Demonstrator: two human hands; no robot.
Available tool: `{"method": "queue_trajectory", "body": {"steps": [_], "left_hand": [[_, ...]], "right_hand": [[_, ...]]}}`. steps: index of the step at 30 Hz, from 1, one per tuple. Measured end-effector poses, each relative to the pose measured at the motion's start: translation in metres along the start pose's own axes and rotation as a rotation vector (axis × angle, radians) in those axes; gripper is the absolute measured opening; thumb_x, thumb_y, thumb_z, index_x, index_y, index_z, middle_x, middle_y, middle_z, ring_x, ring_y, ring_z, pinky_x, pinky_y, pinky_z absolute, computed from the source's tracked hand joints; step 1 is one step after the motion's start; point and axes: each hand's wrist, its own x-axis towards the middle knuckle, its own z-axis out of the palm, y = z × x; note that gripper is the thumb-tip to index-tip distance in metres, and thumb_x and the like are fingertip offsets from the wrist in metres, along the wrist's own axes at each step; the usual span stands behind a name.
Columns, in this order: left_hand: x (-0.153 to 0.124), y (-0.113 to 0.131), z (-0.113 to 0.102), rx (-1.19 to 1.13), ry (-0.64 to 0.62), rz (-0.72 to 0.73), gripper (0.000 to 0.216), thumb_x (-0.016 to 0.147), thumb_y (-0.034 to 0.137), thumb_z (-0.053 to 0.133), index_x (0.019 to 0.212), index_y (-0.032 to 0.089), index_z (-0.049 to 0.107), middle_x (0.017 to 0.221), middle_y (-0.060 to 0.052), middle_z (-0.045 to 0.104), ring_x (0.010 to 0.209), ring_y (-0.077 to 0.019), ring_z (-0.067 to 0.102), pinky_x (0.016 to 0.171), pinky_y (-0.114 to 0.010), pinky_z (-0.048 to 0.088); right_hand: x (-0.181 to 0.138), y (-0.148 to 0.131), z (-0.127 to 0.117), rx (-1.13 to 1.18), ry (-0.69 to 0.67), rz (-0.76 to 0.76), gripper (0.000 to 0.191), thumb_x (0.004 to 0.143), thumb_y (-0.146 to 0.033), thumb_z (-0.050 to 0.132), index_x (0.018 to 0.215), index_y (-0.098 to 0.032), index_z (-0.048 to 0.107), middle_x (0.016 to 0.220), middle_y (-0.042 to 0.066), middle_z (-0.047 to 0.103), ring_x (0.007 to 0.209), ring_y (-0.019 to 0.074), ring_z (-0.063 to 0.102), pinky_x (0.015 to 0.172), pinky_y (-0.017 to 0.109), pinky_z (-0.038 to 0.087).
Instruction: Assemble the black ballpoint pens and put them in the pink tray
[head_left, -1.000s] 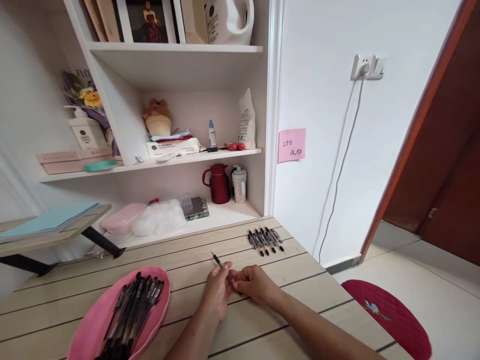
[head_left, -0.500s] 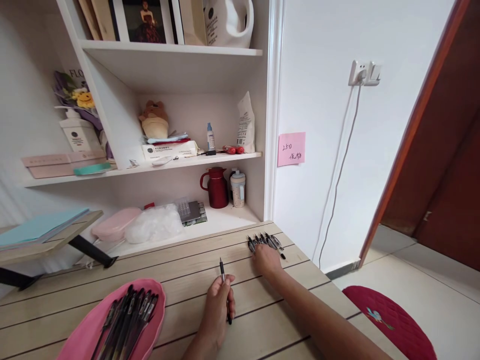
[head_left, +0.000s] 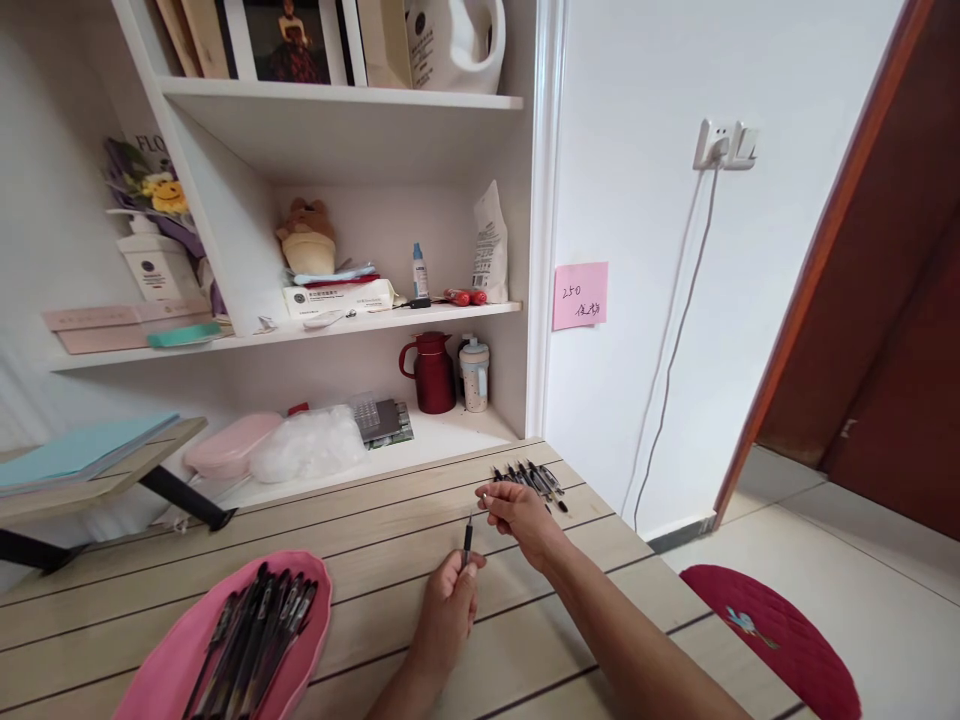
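Observation:
My left hand point(head_left: 450, 600) is wrapped round a black pen point(head_left: 469, 538), which stands nearly upright with its thin tip pointing up. My right hand point(head_left: 517, 515) is just above and right of that tip, thumb and fingers pinched together. Something tiny may be in the pinch, but I cannot make it out. Behind the right hand lies a small cluster of black and clear pen parts point(head_left: 534, 476), looking like caps, partly covered by the hand. At the left, a pink scalloped tray point(head_left: 319, 640) holds several dark pens point(head_left: 259, 630) lying side by side.
The wooden slatted table point(head_left: 375, 560) meets a white shelf unit holding a red jug point(head_left: 433, 375), a speckled cup point(head_left: 474, 375) and a white plastic bag point(head_left: 311, 445). A small raised stand point(head_left: 172, 445) is at the left. A red stool point(head_left: 772, 635) stands at the right.
My right hand has moved left and towards me from the pen parts, to just above the pen. My left hand has shifted slightly right with the pen, now more upright.

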Motion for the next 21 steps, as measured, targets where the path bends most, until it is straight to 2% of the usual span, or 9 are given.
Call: {"method": "queue_trajectory", "body": {"steps": [4,8,17,21], "left_hand": [[0.0005,0.0001,0.0008,0.02,-0.006,0.009,0.038,0.068,0.046,0.052,0.09,0.016,0.056,0.042,0.01,0.034,0.034,-0.0053,0.024,0.036,-0.017,0.015],[0.0017,-0.0006,0.0017,0.028,-0.019,0.03,0.035,0.069,0.045,0.051,0.088,0.016,0.055,0.041,0.01,0.033,0.034,-0.0054,0.024,0.036,-0.018,0.016],[0.0013,-0.0018,0.001,0.045,-0.041,0.056,0.033,0.072,0.044,0.049,0.087,0.015,0.054,0.042,0.01,0.034,0.034,-0.0052,0.024,0.036,-0.018,0.016],[0.0014,-0.0018,0.0006,0.048,-0.042,0.042,0.031,0.073,0.043,0.048,0.086,0.016,0.054,0.042,0.009,0.035,0.034,-0.0051,0.024,0.036,-0.018,0.017]], "right_hand": [[-0.0039,-0.0031,0.0057,0.06,-0.01,0.01,0.033,0.054,-0.037,0.068,0.077,-0.015,0.059,0.07,0.003,0.064,0.042,0.0044,0.042,0.038,0.019,0.022],[-0.0068,-0.0045,0.0081,0.022,-0.028,0.023,0.033,0.057,-0.041,0.067,0.074,-0.014,0.059,0.071,0.004,0.066,0.04,0.0035,0.039,0.037,0.019,0.021],[-0.0075,-0.0001,0.0072,-0.066,-0.118,0.078,0.024,0.059,-0.035,0.067,0.066,-0.014,0.057,0.058,-0.003,0.057,0.038,0.0022,0.037,0.037,0.018,0.017],[-0.0089,-0.0023,0.0035,0.002,-0.171,0.129,0.026,0.061,-0.036,0.066,0.073,-0.014,0.06,0.067,-0.001,0.06,0.04,0.002,0.038,0.037,0.018,0.016]]}}
